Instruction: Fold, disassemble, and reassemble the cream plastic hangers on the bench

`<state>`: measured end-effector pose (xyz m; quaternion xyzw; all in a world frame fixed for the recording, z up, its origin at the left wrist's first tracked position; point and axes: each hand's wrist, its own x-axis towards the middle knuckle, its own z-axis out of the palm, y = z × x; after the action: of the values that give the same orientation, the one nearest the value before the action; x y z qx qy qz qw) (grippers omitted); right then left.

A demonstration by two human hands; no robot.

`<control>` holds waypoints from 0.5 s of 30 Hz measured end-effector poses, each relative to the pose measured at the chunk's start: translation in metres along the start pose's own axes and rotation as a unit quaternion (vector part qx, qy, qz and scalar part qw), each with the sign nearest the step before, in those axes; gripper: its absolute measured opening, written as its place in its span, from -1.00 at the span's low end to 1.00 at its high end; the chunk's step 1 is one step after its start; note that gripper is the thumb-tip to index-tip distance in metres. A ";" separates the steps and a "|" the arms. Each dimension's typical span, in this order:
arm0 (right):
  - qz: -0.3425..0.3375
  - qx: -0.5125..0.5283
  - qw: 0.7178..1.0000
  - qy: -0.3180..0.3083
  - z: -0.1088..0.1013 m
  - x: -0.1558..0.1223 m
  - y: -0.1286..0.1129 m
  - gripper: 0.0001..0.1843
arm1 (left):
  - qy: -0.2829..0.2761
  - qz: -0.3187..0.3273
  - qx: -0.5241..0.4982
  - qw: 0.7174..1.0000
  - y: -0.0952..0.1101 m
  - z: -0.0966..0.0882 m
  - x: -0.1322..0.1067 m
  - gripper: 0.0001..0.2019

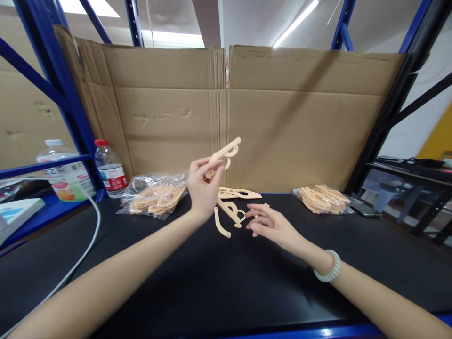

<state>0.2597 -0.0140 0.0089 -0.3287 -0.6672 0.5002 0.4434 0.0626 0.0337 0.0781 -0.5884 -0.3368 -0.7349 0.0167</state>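
My left hand (205, 188) is raised above the table, its fingers closed around a beige plastic piece (229, 149) that looks like part of a folding clothes hanger. The held piece tilts up to the right; its lower end is hidden by my fingers. My right hand (270, 225) hovers lower down, palm towards the left, fingers apart and holding nothing. Close to its fingertips lies another beige hanger piece (230, 211) with round loops. A slim curved beige strip (221, 225) rests left of that. Behind them is a longer beige hanger piece (243, 193) with oval openings.
Clear bags of beige hanger pieces lie at left (157, 197) and right (322, 199). A phone (366, 209) is beside the right bag. A red-capped bottle (111, 172) stands back left. A white cable (92, 235) crosses the black table (226, 287); cardboard (300, 127) walls its back.
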 end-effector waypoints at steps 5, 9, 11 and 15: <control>0.103 0.181 0.971 -0.117 0.012 -0.007 -0.004 -0.26 | -0.083 -0.104 -0.092 0.987 0.009 0.005 -0.035 -0.86; 0.112 0.196 0.962 -0.155 0.011 -0.008 -0.004 -0.43 | -0.119 -0.157 -0.100 0.975 0.009 -0.008 -0.048 -0.87; 0.090 0.158 0.973 -0.143 0.008 -0.007 -0.002 -0.68 | -0.140 -0.210 -0.129 0.959 0.009 -0.017 -0.050 -0.85; 0.029 0.038 0.998 -0.050 -0.003 -0.001 -0.003 -0.63 | -0.223 -0.283 -0.199 0.912 0.004 -0.036 -0.052 -0.67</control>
<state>0.2632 -0.0142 0.0117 -0.3054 -0.6592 0.5535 0.4072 0.0500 -0.0075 0.0316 -0.6081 -0.3309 -0.6105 -0.3847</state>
